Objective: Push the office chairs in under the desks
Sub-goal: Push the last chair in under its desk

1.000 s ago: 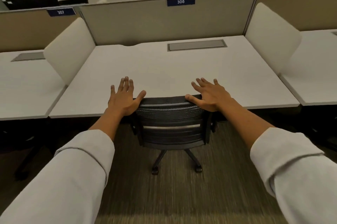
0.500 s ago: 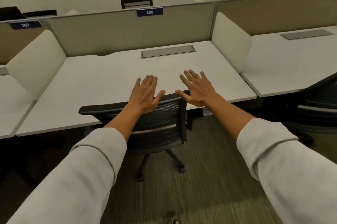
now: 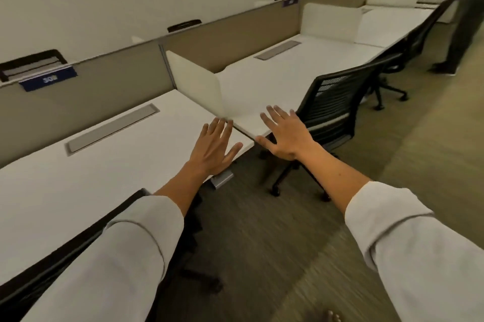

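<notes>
- Both hands are out in front, palms down with fingers spread and holding nothing: the left hand [image 3: 213, 147] hangs over the near desk [image 3: 86, 164] corner, the right hand [image 3: 284, 133] at about 1 o'clock from it, over the next desk [image 3: 275, 78] edge.
- They look readied for the next chair [image 3: 335, 107], which stands at 2 o'clock just beyond the right hand, its mesh back turned askew to its desk and its seat only partly under. It probably needs squaring and a push in.
- A tucked chair [image 3: 78, 240] shows at 8 o'clock beside the left sleeve, its back against the near desk edge; I judge it done.
- The desks are white and bare, parted by a low divider [image 3: 199, 80], with a tan screen [image 3: 110, 80] behind.
- The carpet [image 3: 262, 238] is streaked grey-green; more chairs stand in the row towards 1 o'clock.
</notes>
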